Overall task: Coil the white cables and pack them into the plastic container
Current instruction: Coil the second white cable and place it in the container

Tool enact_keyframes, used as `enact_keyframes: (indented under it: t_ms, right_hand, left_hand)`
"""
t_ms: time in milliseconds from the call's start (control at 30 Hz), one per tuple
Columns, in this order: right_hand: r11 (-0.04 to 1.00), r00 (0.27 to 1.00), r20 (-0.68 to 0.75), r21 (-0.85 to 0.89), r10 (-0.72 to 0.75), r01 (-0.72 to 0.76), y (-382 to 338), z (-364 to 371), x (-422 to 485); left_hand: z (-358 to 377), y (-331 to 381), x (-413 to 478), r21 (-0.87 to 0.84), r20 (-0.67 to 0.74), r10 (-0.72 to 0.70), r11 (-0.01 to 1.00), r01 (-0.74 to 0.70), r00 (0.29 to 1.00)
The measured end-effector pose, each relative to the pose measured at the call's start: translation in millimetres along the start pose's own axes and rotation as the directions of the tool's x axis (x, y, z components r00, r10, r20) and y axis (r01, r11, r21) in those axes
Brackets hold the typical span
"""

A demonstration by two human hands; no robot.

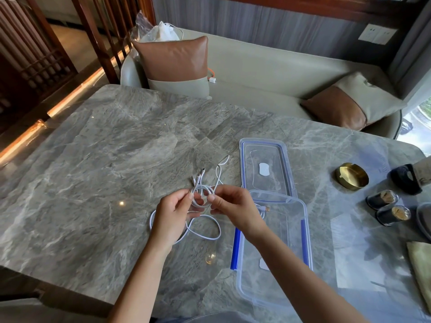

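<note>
A white cable (202, 191) forms a small coil held above the grey marble table (98, 159). My left hand (173, 215) pinches the coil's left side and my right hand (233, 206) pinches its right side. Plug ends stick up beyond the coil, and a loose tail runs up toward the lid. Another white cable (210, 229) lies in open loops on the table under my hands. The clear plastic container (286, 252) with blue clips stands open to the right, under my right forearm, and a cable end with a plug lies inside it.
The container's clear lid (265, 169) lies flat beyond it. A brass ashtray (351, 176), two small dark jars (387, 206) and a dark object sit at the right. A folded cloth (419, 264) is at the right edge. A bench with cushions stands behind the table.
</note>
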State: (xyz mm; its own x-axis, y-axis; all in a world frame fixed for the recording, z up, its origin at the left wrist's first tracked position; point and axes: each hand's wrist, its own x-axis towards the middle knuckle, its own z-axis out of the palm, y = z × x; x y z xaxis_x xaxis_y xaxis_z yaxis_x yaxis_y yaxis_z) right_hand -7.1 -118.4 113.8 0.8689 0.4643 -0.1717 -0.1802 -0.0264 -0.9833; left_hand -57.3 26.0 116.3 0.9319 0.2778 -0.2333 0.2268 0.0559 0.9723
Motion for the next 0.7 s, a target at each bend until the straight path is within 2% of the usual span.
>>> enact_keyframes:
  t_ms: [100, 267, 433, 567, 700]
  right_hand:
    - [0.999, 0.998, 0.057, -0.032, 0.000, 0.002, -5, -3, 2]
    - [0.989, 0.971, 0.204, -0.107, 0.122, -0.101, -12, -14, 2]
    - [0.975, 0.941, 0.289, -0.184, 0.174, -0.124, -14, -20, 2]
    - [0.966, 0.917, 0.327, -0.199, 0.227, -0.168, -16, -25, 3]
    - [0.943, 0.876, 0.386, -0.271, 0.291, -0.194, -22, -37, 3]
  left_hand:
    - [-1, 2, -2, 0.010, 0.011, -0.022, 1.000, 0.022, 1.000]
    - [-7, 3, -3, 0.124, 0.081, -0.016, 0.992, 0.006, 0.997]
    - [-13, 5, 3, 0.240, 0.137, 0.043, 0.968, -0.076, 0.990]
    - [-18, 9, 6, 0.260, 0.253, 0.035, 0.960, -0.103, 0.967]
    - [-25, 12, 7, 0.317, 0.410, -0.050, 0.944, -0.091, 0.911]
